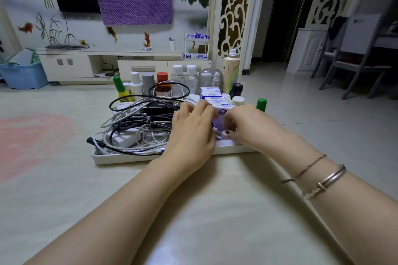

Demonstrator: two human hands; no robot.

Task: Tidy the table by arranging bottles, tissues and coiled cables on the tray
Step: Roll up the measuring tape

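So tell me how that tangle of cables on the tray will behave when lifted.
The cable tangle is probably floppy: its loops sag and overlap. Lifting one strand likely drags others, plus the white adapter. Loose ends over the tray rim may snag.

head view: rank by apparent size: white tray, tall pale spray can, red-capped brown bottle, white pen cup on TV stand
1. White rectangular tray
2. Tall pale spray can
3. Red-capped brown bottle
4. White pen cup, though it stands much farther back, so its real size is unsure.

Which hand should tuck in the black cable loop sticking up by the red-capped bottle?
Left, probably. The left hand sits right beside the cable pile, and the black loop rises just above it. The right hand is on the far side of the tissue pack and would have to cross over.
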